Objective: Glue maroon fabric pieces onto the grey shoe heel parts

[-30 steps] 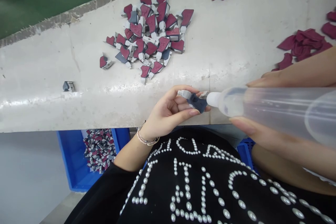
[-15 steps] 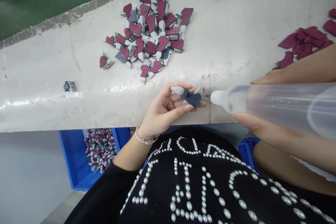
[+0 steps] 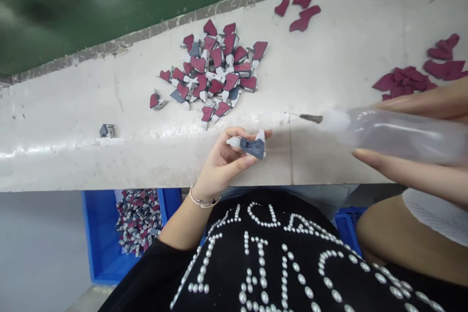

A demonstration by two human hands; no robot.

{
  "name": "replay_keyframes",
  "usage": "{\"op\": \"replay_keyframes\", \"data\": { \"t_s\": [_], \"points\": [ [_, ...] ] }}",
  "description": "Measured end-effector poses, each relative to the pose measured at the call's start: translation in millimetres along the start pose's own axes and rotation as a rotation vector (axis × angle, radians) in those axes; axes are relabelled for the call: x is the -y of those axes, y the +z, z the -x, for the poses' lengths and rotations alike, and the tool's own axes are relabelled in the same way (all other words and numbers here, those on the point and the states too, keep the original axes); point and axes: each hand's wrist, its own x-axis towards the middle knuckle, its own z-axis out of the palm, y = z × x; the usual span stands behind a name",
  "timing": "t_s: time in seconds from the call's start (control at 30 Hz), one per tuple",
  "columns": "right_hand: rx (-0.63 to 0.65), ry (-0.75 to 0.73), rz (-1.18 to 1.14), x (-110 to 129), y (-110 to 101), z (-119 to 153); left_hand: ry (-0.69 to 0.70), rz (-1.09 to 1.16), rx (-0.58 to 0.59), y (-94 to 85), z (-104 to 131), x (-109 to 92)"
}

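Above a pale table (image 3: pixel 321 68), left fingers pinch a small grey part (image 3: pixel 254 147), seemingly light and stiff, best gripped by its edges, while right fingers wrap a cloudy bottle (image 3: pixel 402 131), likely soft, squeezable and slippery, best held mid-body.

- Workshop or small factory, by its look
- Long, worn workbench (image 3: pixel 329 58), heaped with matching small parts (image 3: pixel 215 73)
- Blue bin (image 3: pixel 104 239) below its near edge, full of similar parts

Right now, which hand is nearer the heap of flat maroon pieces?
The right hand, just below the heap in view; the left hand is farther off, to its left.
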Motion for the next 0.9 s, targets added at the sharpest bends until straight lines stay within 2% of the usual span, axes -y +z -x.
{"op": "replay_keyframes", "data": {
  "t_s": [0.1,0.27,0.37,0.4,0.47,0.63,0.7,0.77,0.9],
  "points": [
    [0.006,-0.145,-0.015,2,26,-24,-0.027,0.021,-0.029,-3.5,1,-3],
    [0.192,-0.155,0.020,-14,85,-55,-0.103,-0.023,-0.109,-3.9,4,-7],
    [0.289,-0.145,0.077,-26,98,-64,-0.142,-0.116,-0.203,-0.2,4,-9],
    [0.300,-0.135,0.105,-29,94,-65,-0.151,-0.139,-0.236,1.6,4,-10],
    [0.267,-0.090,0.175,-37,71,-66,-0.169,-0.176,-0.275,5.8,4,-13],
    [-0.072,0.212,0.439,-75,-27,-68,-0.210,-0.294,-0.257,13.5,6,-19],
    [-0.103,0.307,0.521,-93,-53,-72,-0.208,-0.332,-0.240,15.2,5,-19],
    [-0.057,0.358,0.559,-104,-62,-74,-0.198,-0.351,-0.229,17.4,4,-20],
    [0.050,0.394,0.576,-103,-53,-75,-0.185,-0.355,-0.231,23.4,3,-21]
  ]
}}
